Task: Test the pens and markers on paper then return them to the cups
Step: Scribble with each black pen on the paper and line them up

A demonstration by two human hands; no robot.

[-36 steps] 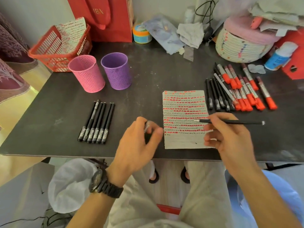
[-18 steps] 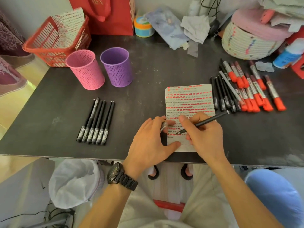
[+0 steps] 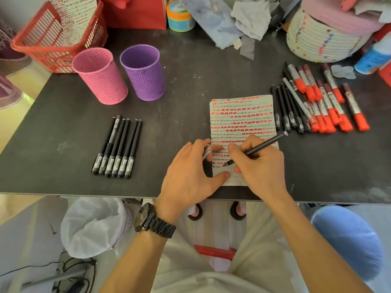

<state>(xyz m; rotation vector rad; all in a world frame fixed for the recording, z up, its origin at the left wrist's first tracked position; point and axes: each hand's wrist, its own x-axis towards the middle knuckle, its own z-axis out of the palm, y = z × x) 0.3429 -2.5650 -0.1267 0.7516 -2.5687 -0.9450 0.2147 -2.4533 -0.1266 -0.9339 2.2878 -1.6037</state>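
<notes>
My right hand (image 3: 259,166) grips a black pen (image 3: 257,148), its tip down on the lower part of the paper (image 3: 242,119), which is covered in rows of red and black marks. My left hand (image 3: 189,173) rests on the paper's lower left corner and holds the pen's cap (image 3: 207,153) between its fingers. Several capped black pens (image 3: 117,148) lie in a row to the left. More black pens (image 3: 288,111) and red-capped markers (image 3: 330,104) lie right of the paper. A pink cup (image 3: 100,76) and a purple cup (image 3: 143,71) stand at the back left.
A red basket (image 3: 53,39) with marked paper sits at the back left corner. A red bag, a round tin (image 3: 179,16), cloths and a woven basket (image 3: 323,37) crowd the back edge. A glue bottle (image 3: 374,56) lies far right. The table's front edge (image 3: 84,194) runs below my hands.
My right hand swung the pen from held level above the sheet down to its lower rows. My left hand, holding the cap, moved right onto the paper's corner.
</notes>
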